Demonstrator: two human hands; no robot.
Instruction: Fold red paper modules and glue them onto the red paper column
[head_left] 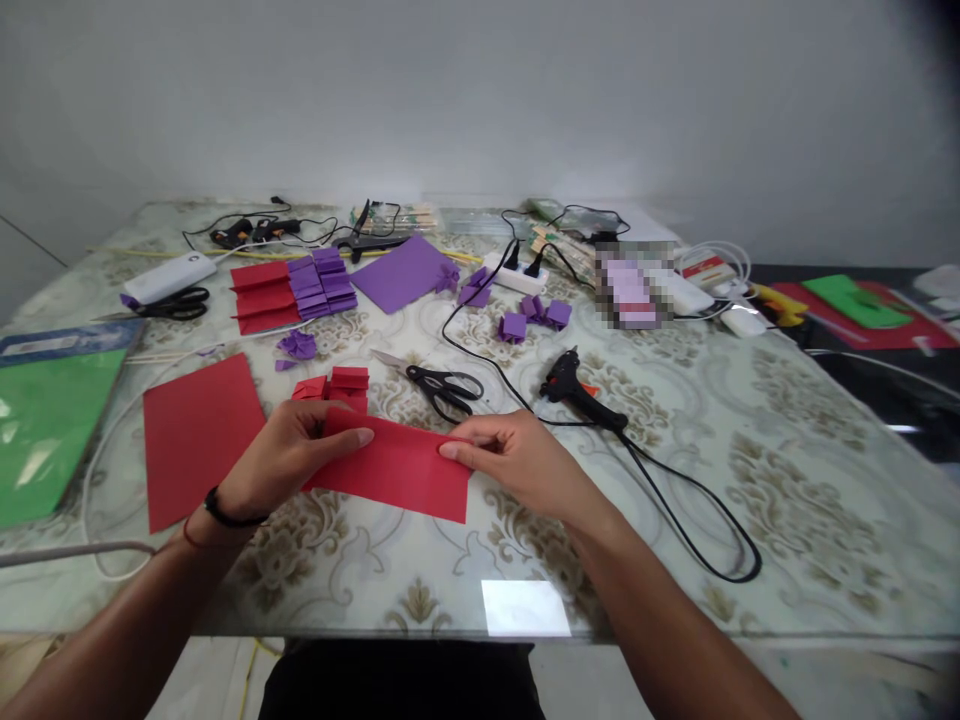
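Observation:
Between my two hands a sheet of red paper is held up a little above the table near its front. My left hand pinches its upper left part, thumb on top. At the upper right edge my right hand pinches it between thumb and fingers. Behind the sheet lie small folded red paper pieces, partly hidden by it. Black-handled scissors rest just beyond the sheet. A black glue gun lies to the right of my right hand, and a larger red sheet lies left of my left hand.
Purple folded pieces, a purple sheet and pleated strips lie farther back. A white power strip feeds cables across the table. More scissors and a green packet are at left, a phone at back right.

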